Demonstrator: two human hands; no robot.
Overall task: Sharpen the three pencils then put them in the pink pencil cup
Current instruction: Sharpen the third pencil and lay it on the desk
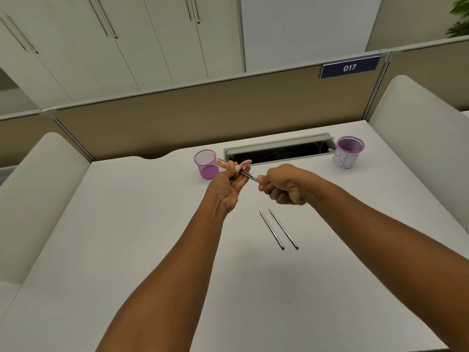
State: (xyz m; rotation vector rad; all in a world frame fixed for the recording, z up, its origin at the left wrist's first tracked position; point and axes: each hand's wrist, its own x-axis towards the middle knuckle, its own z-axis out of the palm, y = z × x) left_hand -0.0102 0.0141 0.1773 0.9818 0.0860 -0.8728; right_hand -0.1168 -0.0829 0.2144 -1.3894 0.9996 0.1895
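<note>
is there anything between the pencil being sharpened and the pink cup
Nothing visible. The pencil is held in the air between both hands, and the pink cup stands open just behind the left hand. Only that hand and its sharpener lie between.

The desk (127, 250) is smooth and matt white, like laminate. The pink pencil cup (206, 164), left of centre, is fine wire mesh; a second mesh cup (347, 152) at upper right wears a paper wrap with handwriting. The sharpener (223, 163) has a clear, glossy plastic body. Two pencils (278, 229) lying at centre show glossy dark barrels and bare wood tips. The partition (177, 115) looks cloth-covered, matt tan.
</note>
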